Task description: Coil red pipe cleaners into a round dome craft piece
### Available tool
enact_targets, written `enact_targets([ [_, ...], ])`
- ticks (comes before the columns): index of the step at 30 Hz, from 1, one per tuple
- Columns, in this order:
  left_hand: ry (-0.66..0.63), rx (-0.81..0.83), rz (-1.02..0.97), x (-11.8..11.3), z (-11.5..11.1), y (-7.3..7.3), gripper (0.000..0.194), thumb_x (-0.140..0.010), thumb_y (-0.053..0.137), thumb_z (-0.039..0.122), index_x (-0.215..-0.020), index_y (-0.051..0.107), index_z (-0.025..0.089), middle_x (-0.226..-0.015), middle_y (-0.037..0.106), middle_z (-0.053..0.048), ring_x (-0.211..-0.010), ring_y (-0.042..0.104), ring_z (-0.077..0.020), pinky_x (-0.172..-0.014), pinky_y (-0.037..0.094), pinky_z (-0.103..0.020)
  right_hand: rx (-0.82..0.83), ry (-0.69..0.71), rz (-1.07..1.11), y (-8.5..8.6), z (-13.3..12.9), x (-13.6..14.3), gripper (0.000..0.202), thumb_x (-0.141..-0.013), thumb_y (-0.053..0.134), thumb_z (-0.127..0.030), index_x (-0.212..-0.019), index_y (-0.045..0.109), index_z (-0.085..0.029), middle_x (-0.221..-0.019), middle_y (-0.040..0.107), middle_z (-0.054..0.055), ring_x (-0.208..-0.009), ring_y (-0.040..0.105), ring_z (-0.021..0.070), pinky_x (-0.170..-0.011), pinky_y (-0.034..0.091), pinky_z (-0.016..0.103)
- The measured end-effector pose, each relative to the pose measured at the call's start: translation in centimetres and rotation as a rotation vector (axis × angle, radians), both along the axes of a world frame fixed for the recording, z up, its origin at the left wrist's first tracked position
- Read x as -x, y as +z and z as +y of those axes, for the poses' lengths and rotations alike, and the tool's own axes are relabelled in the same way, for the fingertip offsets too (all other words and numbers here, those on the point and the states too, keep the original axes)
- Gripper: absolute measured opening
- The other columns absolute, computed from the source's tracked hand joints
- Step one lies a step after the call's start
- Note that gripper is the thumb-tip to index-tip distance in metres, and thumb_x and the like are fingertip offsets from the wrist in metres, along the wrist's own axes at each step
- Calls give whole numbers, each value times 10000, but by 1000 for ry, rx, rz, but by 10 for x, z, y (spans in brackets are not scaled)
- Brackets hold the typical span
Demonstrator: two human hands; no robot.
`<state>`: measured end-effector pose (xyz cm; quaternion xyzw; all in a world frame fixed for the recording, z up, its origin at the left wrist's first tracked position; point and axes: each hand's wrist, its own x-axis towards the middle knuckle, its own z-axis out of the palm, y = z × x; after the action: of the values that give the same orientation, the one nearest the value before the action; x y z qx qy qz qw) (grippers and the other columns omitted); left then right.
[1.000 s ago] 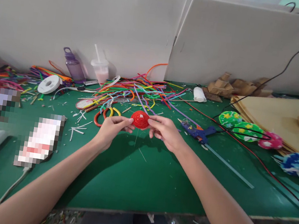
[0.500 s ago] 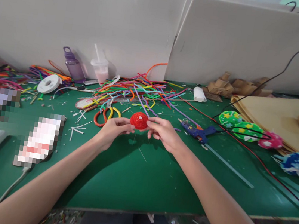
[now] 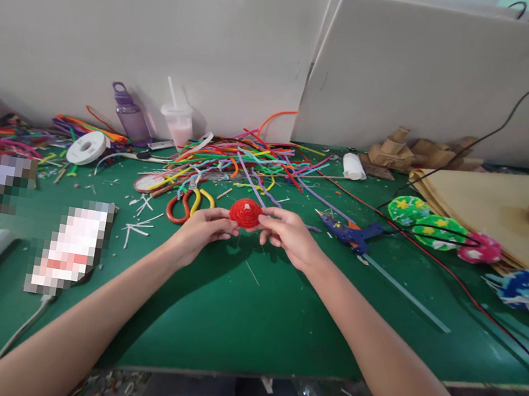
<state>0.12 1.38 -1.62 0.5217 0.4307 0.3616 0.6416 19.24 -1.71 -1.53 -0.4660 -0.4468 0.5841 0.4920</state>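
Observation:
A round red coiled piece [image 3: 245,213] with a small pale spot on top is held above the green table [image 3: 244,328]. My left hand [image 3: 201,231] pinches its left edge between thumb and fingers. On its right edge, my right hand [image 3: 289,234] grips it the same way. Scissors [image 3: 189,203] with red and yellow handles lie just beyond my left hand. To the right of my right hand rests a blue glue gun [image 3: 352,234] with a long clear glue stick [image 3: 407,294] in its back.
Behind the hands lies a pile of coloured pipe cleaners [image 3: 250,159]. A purple bottle [image 3: 131,116], a cup with a straw [image 3: 176,122] and a white spool [image 3: 86,148] stand or lie at the back left. Cables cross the right side, near fuzzy flower-patterned pieces [image 3: 440,231].

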Motion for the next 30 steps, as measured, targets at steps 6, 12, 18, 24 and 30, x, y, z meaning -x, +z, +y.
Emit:
enact_targets([
  [6,1,12,-5,0,0,4,212,-678,773,312,-821,734,159,-750,727,-42,-716,646,-107,-722,484,-216,16,-7,-11,2,0,0,139,-808,586,-150,-944,590,-119,-705,703,90,-461,537,86,-371,228,208],
  [12,36,-16,3,-1,-1,4,195,-657,782,283,-804,747,160,-750,723,-37,-698,626,-91,-700,471,-202,-26,3,18,-3,1,0,188,-771,621,-162,-954,603,-127,-720,696,74,-494,547,91,-387,249,215],
  [18,48,-10,5,-2,-1,5,199,-642,779,271,-800,745,155,-738,718,-37,-692,626,-97,-703,469,-210,-36,6,9,-4,1,1,271,-745,643,-182,-1006,623,-112,-717,685,73,-506,537,96,-400,254,221],
  [24,64,-41,22,-3,-2,7,201,-628,768,270,-784,736,147,-724,714,-37,-688,625,-109,-695,464,-227,-55,26,-11,-3,0,2,313,-728,656,-192,-1033,642,-127,-718,689,63,-491,490,87,-399,254,225],
  [30,61,-23,5,-3,-2,5,182,-638,763,262,-783,730,158,-713,712,-32,-695,631,-106,-699,461,-223,-49,22,-10,-2,-1,3,272,-718,654,-183,-983,620,-131,-693,685,52,-481,480,83,-402,249,225],
])
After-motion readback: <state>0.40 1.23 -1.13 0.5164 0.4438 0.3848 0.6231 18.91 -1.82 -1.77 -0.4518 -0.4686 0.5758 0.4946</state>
